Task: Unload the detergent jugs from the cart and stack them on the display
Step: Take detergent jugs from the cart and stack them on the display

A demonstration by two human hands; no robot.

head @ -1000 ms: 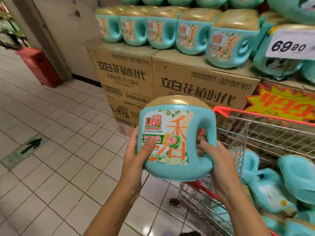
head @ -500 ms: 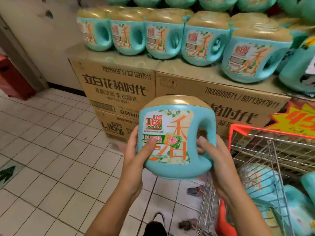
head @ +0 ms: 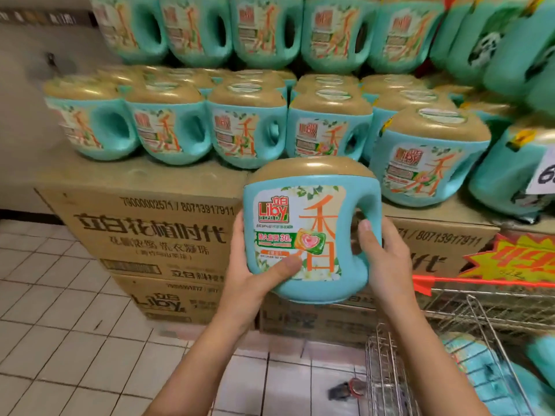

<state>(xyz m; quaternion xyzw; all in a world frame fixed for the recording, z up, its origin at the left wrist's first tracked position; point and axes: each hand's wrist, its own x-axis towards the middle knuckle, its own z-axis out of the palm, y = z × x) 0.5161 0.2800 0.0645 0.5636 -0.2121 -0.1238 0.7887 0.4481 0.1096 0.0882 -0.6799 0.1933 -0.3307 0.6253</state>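
Observation:
I hold a teal detergent jug (head: 309,229) with a tan cap and a Liby label upright in front of the display. My left hand (head: 252,277) grips its lower left side, thumb across the label. My right hand (head: 384,259) grips the handle side, thumb by the handle hole. Behind it, rows of the same jugs (head: 246,127) stand on stacked cardboard boxes (head: 150,235), with another tier (head: 264,34) above. The jug I hold hangs just below and in front of the box tops.
The wire cart (head: 420,355) with a red handle stands at the lower right, with more teal jugs (head: 492,373) lying inside. A price card (head: 543,175) and an orange starburst sign (head: 510,259) are at the right. White tiled floor (head: 75,325) spreads to the left.
The view has moved closer to the display and tilted up. The jug has risen toward the box tops, still held in both hands. The cart has slid lower right in view.

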